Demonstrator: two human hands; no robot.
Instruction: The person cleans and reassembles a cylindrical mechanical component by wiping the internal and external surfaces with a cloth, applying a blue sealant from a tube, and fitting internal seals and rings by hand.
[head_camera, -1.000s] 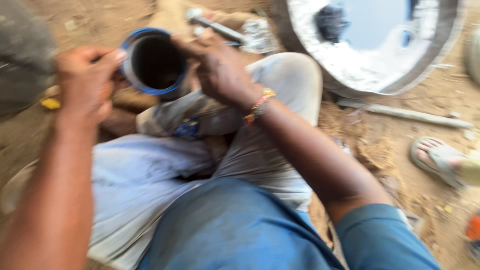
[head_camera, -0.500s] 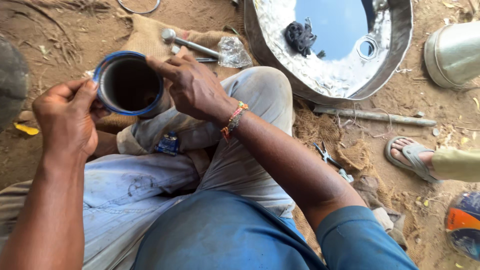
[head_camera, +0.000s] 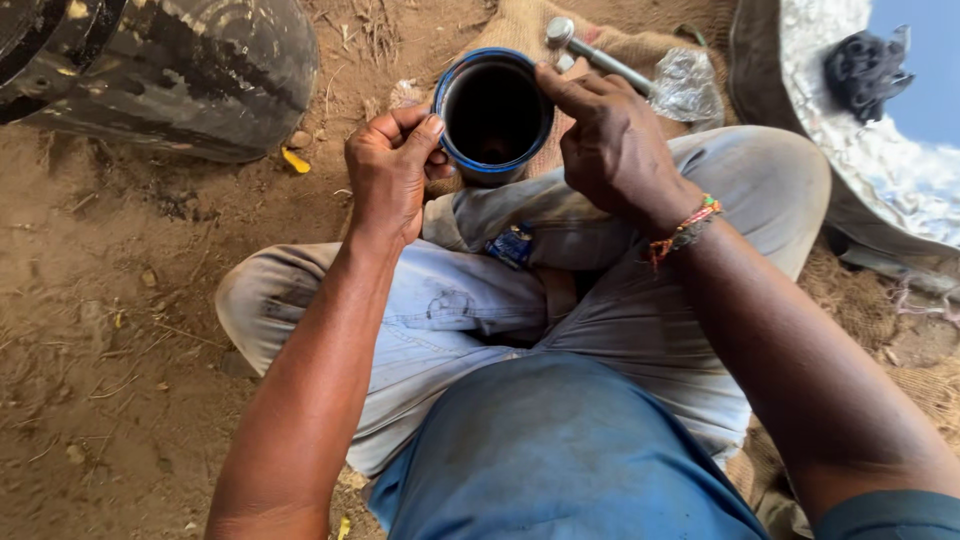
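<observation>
The person sits cross-legged on the dirt ground (head_camera: 120, 330), and both hands are up in front of the knees, at the far middle of the scene; between them is a short dark cylinder with a blue rim (head_camera: 493, 115), open end turned toward the camera, so its black inside is visible. The left hand (head_camera: 390, 170) is closed around the left side of the cylinder, the thumb touching the blue rim; the right hand (head_camera: 610, 145) holds the right side, its fingers curled over the far edge of the rim. On the right wrist there is a bracelet of orange and green thread (head_camera: 685, 230). Just beyond the cylinder, on a piece of sackcloth (head_camera: 520, 25), lies a hammer with a metal head (head_camera: 590, 50), and beside it, to the right, a crumpled clear plastic bag (head_camera: 690, 85). At the far right stands a big round metal basin (head_camera: 760, 70) with a shiny inside, and a black lump of cloth (head_camera: 865, 65) rests in it. At the far left there is a large dark tyre (head_camera: 180, 70); near it a small yellow scrap (head_camera: 295, 160) lies on the ground. The person wears pale, stained trousers (head_camera: 450, 310) and a blue shirt (head_camera: 560, 460).
</observation>
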